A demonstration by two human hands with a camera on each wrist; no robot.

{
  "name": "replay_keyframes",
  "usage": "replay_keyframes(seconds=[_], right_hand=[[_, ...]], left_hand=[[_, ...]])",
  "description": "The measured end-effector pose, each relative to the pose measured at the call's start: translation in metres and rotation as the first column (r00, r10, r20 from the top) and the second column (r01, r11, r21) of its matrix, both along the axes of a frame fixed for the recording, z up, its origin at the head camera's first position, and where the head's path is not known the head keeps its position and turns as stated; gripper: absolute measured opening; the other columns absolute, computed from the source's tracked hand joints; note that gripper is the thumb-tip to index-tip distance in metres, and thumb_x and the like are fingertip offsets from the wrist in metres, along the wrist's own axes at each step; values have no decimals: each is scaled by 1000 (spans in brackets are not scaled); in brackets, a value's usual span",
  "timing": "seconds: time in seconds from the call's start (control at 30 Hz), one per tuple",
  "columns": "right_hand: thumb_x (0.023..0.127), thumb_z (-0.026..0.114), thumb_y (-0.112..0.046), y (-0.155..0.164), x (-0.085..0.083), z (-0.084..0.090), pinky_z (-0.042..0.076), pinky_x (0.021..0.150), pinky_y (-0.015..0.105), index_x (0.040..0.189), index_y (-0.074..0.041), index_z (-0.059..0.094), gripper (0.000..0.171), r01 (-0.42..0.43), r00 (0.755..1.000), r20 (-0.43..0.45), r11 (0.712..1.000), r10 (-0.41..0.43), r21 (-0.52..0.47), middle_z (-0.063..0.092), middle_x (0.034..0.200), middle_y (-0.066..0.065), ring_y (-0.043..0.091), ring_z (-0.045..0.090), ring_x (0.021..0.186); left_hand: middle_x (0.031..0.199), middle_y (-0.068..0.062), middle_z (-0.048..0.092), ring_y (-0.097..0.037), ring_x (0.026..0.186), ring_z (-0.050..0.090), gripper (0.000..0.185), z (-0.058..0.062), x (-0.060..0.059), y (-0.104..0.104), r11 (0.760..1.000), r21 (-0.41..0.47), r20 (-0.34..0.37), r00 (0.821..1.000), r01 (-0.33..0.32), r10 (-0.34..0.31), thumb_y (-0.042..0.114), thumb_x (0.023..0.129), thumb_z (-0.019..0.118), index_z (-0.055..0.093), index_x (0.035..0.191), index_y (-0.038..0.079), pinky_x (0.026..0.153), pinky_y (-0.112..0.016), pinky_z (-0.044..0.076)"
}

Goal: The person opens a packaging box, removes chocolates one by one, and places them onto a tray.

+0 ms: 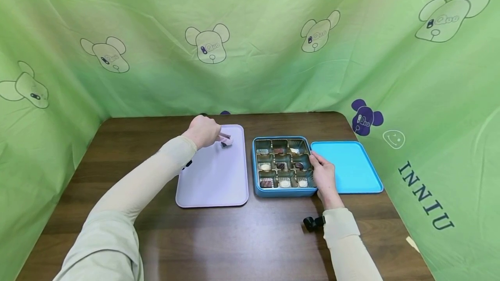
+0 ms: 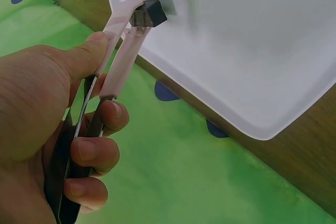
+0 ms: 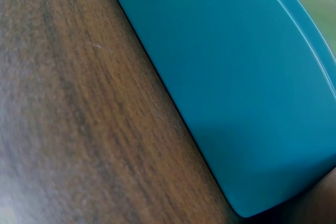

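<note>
Fingers [image 2: 94,150] of the left hand [image 1: 203,131] curl round a pair of tongs [image 2: 118,61], thumb pressing the pink arms together so the tips pinch a small dark chocolate [image 2: 152,13]. Under those fingers spreads the brown table [image 1: 242,237], and on it, directly below the tong tips, lies the pale lilac tray [image 1: 212,177]; the chocolate hangs just over the tray's far corner, and whether it touches the surface cannot be told. Right of the tray stands the blue tin [image 1: 284,191] with its nine compartments of chocolates. The right hand [image 1: 324,177] rests against the tin's right edge, fingers lying loosely along the rim and nothing gripped. Just beyond those fingers, beside the tin, the blue lid [image 1: 347,168] lies flat on the table.
</note>
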State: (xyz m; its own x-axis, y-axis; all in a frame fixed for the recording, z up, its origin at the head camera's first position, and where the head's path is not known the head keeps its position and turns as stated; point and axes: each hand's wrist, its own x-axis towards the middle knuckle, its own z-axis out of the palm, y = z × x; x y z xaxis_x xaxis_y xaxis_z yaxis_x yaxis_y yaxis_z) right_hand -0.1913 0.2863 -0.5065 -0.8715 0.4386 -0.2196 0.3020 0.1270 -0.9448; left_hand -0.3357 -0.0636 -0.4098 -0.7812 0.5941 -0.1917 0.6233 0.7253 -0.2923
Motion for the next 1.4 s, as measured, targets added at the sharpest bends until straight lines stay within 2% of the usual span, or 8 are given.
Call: replay_keyframes(seconds=[0.4, 0.63, 1.0, 1.4], right_hand=[[109, 46, -31, 0, 1, 0, 23, 121, 43, 153, -10, 43, 49, -12, 1000, -1, 1000, 12, 1, 35, 161, 8, 26, 24, 152], [109, 47, -31, 0, 1, 1, 24, 121, 42, 153, -10, 44, 49, -15, 1000, -1, 1000, 15, 3, 35, 161, 7, 25, 25, 151], [109, 47, -30, -1, 1, 0, 25, 121, 41, 152, -8, 43, 49, -22, 1000, -9, 1000, 21, -1, 36, 161, 9, 25, 26, 151], [109, 46, -30, 1, 1, 0, 23, 121, 41, 153, -10, 43, 48, -23, 1000, -4, 1000, 23, 4, 34, 162, 8, 25, 24, 152]], left_hand=[[75, -5, 65, -19, 65, 62, 34, -9, 2, -2, 1000, -3, 5, 1000, -7, 7, 46, 99, 62, 73, 91, 15, 55, -44, 56], [72, -4, 62, -19, 63, 59, 35, -10, 2, -4, 999, 33, 36, 999, -41, 40, 47, 98, 64, 71, 90, 14, 55, -43, 55], [71, -4, 62, -23, 61, 61, 39, -15, 5, -8, 994, 100, 22, 998, -54, 52, 48, 98, 63, 64, 79, 14, 55, -46, 55], [76, -6, 65, -24, 64, 61, 39, -12, 4, -10, 987, 153, 7, 999, -45, 44, 49, 99, 61, 72, 94, 11, 59, -45, 55]])
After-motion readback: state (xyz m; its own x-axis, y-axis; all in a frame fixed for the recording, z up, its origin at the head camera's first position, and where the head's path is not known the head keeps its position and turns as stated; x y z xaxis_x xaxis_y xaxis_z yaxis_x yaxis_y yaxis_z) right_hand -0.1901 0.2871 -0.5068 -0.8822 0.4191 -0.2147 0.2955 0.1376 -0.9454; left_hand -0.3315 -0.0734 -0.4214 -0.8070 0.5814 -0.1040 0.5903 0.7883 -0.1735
